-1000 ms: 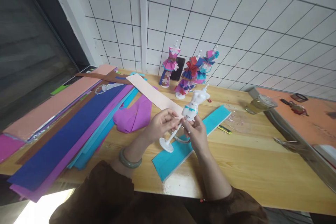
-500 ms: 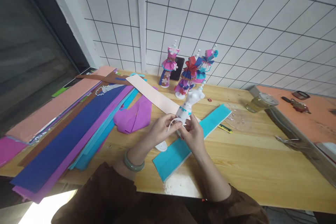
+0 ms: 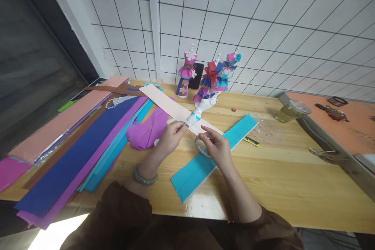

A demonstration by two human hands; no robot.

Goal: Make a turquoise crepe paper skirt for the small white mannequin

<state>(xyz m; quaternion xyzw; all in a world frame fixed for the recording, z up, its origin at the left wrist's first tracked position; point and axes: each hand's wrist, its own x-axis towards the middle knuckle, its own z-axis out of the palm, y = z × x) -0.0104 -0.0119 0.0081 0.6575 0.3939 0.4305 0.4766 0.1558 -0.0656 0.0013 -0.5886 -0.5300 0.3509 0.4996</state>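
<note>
A small white mannequin (image 3: 205,104) with bits of turquoise at its waist leans to the right. My left hand (image 3: 173,134) pinches its lower part. In my right hand (image 3: 216,144), a roll of clear tape (image 3: 200,147) is held by thumb and fingers, just right of the mannequin. Below my right hand a turquoise paper strip (image 3: 191,177) lies diagonally. A pale pink strip (image 3: 165,102) passes behind the mannequin. Crumpled purple paper (image 3: 150,129) is left of my left hand.
Dressed mini mannequins (image 3: 186,73) and a black phone (image 3: 197,76) stand by the tiled wall. Long coloured paper strips (image 3: 79,152) cover the left side. A yellow cutter (image 3: 251,141), a glass cup (image 3: 291,111) and scissors (image 3: 324,152) are on the right.
The mannequin has tilted and shifted left with my left hand. My right hand has parted from it, moving slightly right, and the tape roll now shows in its fingers.
</note>
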